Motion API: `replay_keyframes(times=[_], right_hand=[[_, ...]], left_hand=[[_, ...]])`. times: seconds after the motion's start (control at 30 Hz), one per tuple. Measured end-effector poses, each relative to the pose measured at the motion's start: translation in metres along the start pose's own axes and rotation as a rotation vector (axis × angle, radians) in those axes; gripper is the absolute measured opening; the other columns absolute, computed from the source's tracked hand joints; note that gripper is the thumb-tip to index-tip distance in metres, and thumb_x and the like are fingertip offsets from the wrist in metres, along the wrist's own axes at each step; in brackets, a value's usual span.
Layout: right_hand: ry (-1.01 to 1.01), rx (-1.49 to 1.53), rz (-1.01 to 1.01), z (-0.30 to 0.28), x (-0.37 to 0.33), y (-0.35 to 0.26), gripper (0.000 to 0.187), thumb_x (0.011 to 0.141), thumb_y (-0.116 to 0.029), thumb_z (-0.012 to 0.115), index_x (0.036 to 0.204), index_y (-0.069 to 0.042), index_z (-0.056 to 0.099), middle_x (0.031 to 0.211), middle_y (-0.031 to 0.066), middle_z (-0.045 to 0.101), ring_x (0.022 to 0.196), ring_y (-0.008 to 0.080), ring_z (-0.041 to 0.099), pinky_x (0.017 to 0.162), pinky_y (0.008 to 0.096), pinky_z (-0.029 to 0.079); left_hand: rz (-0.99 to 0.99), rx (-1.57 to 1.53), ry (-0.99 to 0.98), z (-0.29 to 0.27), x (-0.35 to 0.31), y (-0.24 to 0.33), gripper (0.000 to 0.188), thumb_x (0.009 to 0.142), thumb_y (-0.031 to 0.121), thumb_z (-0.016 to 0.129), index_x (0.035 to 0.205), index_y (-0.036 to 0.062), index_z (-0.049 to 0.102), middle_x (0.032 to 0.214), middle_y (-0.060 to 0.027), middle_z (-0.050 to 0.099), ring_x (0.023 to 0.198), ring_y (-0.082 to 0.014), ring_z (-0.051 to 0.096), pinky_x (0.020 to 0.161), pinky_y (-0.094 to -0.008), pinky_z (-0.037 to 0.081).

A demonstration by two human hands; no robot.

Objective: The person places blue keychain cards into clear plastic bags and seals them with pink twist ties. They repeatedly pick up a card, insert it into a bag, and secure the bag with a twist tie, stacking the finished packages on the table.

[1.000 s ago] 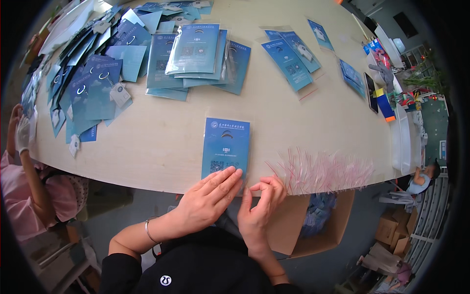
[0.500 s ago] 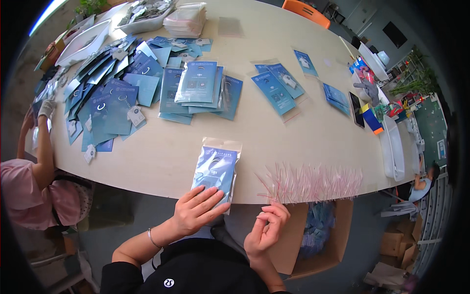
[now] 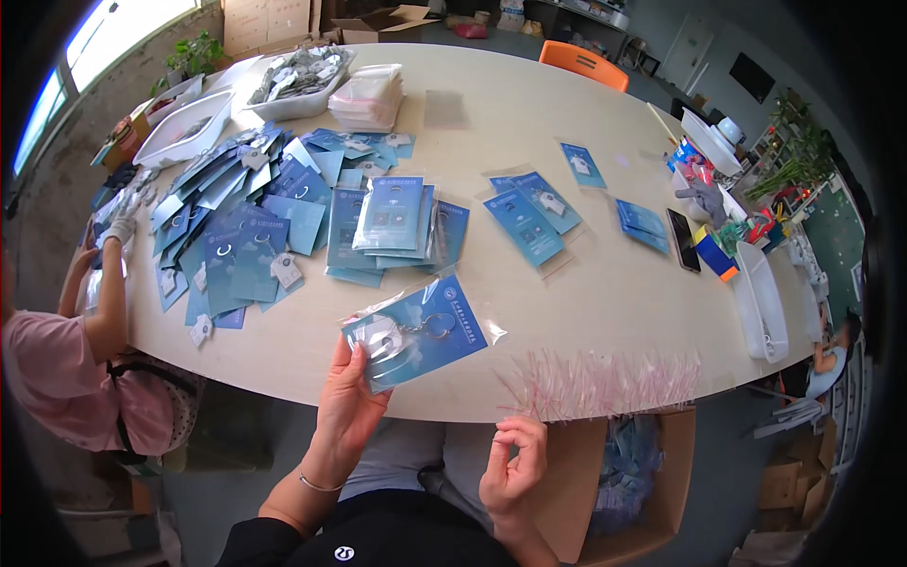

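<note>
My left hand (image 3: 348, 402) grips one end of a blue keychain card (image 3: 442, 333) in a clear plastic bag, tilted above the table's front edge. A white shirt-shaped charm and a metal ring show on the card. My right hand (image 3: 515, 463) is closed, thumb against curled fingers, just below the edge. Whether it pinches something small cannot be made out. Beside it, a row of thin clear strips with reddish lines (image 3: 605, 383) sticks up along the edge. Beyond the held card lies a stack of bagged blue cards (image 3: 392, 217).
A heap of keychain cards (image 3: 241, 250) covers the table's left, next to a co-worker's gloved hand (image 3: 120, 229). Bagged cards (image 3: 537, 222), a phone (image 3: 682, 241) and a white tray (image 3: 759, 302) lie rightward. An open carton (image 3: 673, 472) holding bagged items stands below the edge.
My left hand has lifted the bagged card off the table and turned it, so the charm side now shows. My right hand stays closed near the strips. The view has tilted up.
</note>
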State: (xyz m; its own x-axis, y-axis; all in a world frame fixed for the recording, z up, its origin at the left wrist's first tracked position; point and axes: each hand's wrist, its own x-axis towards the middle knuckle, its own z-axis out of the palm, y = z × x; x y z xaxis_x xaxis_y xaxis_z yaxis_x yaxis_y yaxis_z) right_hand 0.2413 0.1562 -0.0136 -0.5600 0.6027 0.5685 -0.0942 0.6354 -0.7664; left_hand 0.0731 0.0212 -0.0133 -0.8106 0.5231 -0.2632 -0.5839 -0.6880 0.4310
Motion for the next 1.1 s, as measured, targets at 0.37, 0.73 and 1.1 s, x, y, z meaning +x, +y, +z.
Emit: replay_keyframes(times=[0.37,0.73,1.1], right_hand=[[-0.067,0.05,-0.007,0.008,0.003,-0.001,0.011,0.084,0.006,0.064,0.085,-0.004,0.06,0.095,0.0113,0.065,0.091,0.0306,0.064,0.082,0.0388,0.051],[-0.12,0.026,-0.028,0.012,0.007,-0.002,0.011,0.085,0.006,0.065,0.085,-0.004,0.058,0.093,0.0112,0.064,0.09,0.0293,0.064,0.083,0.039,0.051],[-0.217,-0.149,-0.246,-0.008,0.052,0.014,0.012,0.08,0.006,0.063,0.087,-0.003,0.062,0.097,0.0117,0.066,0.091,0.0317,0.064,0.08,0.0404,0.052]], left_hand=[[0.013,0.022,-0.015,0.015,-0.005,-0.005,0.049,0.106,0.02,0.048,0.153,0.0236,0.035,0.144,-0.0046,0.052,0.129,-0.0233,0.055,0.1,-0.0399,0.053],[0.003,0.009,0.003,0.008,0.002,-0.003,0.049,0.107,0.021,0.046,0.154,0.024,0.034,0.145,-0.0046,0.051,0.13,-0.0243,0.054,0.104,-0.0427,0.05],[0.092,0.13,-0.038,0.019,0.024,0.017,0.048,0.107,0.02,0.045,0.154,0.0205,0.035,0.144,-0.0055,0.053,0.129,-0.0235,0.056,0.106,-0.0402,0.049]])
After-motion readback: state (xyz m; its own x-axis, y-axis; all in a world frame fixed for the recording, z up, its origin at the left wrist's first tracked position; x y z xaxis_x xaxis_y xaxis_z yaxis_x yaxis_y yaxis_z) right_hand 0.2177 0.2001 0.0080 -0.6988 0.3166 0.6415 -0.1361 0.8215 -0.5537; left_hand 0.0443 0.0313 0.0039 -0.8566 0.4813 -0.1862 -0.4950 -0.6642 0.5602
